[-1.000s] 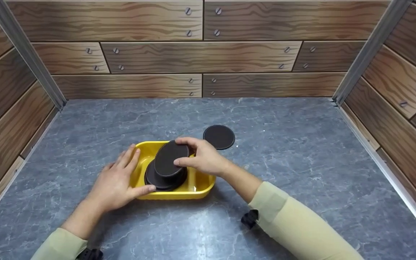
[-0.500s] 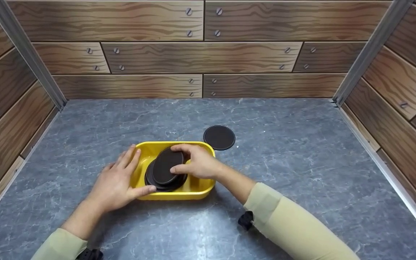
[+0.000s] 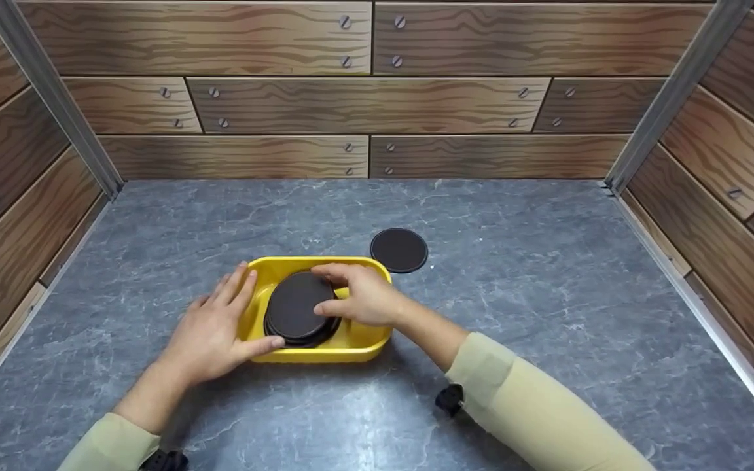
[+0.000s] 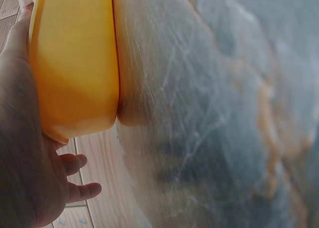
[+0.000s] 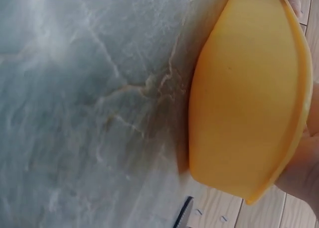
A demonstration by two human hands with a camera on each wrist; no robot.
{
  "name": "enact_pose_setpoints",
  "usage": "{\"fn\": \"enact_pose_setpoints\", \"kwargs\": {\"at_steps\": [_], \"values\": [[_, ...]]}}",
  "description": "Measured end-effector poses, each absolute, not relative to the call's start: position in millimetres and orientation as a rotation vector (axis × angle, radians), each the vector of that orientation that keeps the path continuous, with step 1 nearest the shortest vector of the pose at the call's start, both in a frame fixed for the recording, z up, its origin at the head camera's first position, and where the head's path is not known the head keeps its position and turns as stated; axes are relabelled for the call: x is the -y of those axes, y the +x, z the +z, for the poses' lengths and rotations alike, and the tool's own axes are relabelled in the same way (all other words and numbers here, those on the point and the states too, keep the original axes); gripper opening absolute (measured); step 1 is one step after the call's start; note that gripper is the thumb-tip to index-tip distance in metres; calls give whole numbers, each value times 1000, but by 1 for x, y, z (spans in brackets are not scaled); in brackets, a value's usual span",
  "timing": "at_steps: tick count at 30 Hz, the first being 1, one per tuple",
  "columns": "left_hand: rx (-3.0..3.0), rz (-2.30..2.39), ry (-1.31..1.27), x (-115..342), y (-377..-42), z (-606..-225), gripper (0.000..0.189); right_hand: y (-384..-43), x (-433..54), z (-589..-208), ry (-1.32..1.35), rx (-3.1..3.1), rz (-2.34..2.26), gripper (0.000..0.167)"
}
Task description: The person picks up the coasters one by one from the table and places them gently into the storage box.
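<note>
A yellow tray (image 3: 318, 355) with raised sides stands on the table, a stack of dark round coasters (image 3: 302, 341) in its left part. On top lies one more coaster (image 3: 298, 304), nearly flat, its right edge between the thumb and fingers of my right hand (image 3: 365, 296). My left hand (image 3: 210, 333) rests on the tray's left end with fairly straight fingers, its thumb along the front rim. In the left wrist view, two fingertips (image 4: 84, 190) reach past the tray's wall (image 4: 79, 63). The right wrist view shows mostly the tray's outer wall (image 5: 244, 93); the coasters are hidden there.
Another dark coaster (image 3: 399, 250) with a stitched edge lies on the grey marbled table (image 3: 514, 275), just behind the tray's right back corner. Wood-patterned walls (image 3: 370, 104) enclose the table at the back and both sides.
My right hand has lowered the tilted coaster into the tray, down and to the left, and it now lies almost flat on the stack. My left hand has stayed in place.
</note>
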State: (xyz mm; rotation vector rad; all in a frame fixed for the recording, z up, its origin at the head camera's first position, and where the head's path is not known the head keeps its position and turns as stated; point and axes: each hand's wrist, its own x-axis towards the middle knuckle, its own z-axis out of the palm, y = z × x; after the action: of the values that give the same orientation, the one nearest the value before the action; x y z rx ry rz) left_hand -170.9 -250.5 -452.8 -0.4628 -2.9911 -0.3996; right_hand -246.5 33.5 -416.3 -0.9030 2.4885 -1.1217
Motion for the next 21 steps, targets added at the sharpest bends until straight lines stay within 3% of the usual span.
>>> {"fn": "enact_pose_setpoints", "kwargs": {"at_steps": [9,21], "values": [[2994,-395,-451,249,-171,-452,121,-257,-64,-386,-922,-2538,-1367,58],[2990,-383,-448,249,-171,-452,121,-311,-131,-356,-813,-2616,-1520,55]]}}
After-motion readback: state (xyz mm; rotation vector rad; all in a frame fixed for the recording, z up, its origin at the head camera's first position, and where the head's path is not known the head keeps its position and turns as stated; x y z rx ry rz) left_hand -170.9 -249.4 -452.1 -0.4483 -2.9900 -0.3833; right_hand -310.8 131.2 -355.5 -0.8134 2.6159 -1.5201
